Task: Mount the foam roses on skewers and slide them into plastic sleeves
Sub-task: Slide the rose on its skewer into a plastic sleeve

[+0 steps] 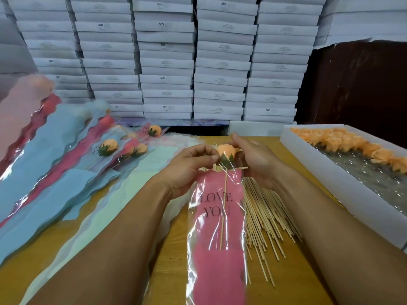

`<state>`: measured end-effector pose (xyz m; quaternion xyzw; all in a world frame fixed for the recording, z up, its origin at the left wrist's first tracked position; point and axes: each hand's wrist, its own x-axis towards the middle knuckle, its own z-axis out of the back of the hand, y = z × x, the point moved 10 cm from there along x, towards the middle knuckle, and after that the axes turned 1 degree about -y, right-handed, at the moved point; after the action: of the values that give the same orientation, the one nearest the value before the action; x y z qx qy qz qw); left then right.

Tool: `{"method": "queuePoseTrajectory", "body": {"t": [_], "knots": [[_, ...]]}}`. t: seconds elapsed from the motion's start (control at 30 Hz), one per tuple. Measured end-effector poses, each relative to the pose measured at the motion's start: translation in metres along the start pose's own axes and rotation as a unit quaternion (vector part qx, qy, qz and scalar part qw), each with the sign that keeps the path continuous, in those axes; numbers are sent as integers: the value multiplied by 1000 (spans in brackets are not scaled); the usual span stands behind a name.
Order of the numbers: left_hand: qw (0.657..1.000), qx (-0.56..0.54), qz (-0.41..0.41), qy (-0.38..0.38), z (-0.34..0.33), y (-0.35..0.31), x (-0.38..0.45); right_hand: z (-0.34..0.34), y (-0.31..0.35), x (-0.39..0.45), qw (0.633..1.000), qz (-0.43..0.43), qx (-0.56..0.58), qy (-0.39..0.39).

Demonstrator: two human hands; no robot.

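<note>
Both hands work at the top of a pink plastic sleeve printed "LOVE YOU", held above the wooden bench. The left hand pinches the sleeve's upper edge between thumb and fingers, and the right hand pinches the opposite edge, the two a little apart with an orange foam rose between them at the sleeve mouth. Its skewer runs down inside the sleeve. A loose heap of skewers lies on the bench just right of the sleeve. Farther right, a white tray holds more orange roses. Finished sleeved roses lie fanned at the left, before stacked white boxes.
</note>
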<state>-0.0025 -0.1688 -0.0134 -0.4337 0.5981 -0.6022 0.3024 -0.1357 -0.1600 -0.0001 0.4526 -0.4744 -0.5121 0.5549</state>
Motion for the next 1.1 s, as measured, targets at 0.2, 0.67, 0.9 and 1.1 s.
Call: {"method": "queuePoseTrajectory", "body": {"t": [0.2,0.67,0.9,1.1], "knots": [[999,27,5,-42,4,-1,-1,-6,5,0,999,38,-29,23],[994,67,-21,-86,9,-5,0,-12,-9,1,999,-21,0,30],[993,56,-36,-95,7,-7,0,-17,-17,0,998,-59,12,35],[986,86,-49,-135,14,-8,0,-19,-17,-3,997,-64,-4,42]]}}
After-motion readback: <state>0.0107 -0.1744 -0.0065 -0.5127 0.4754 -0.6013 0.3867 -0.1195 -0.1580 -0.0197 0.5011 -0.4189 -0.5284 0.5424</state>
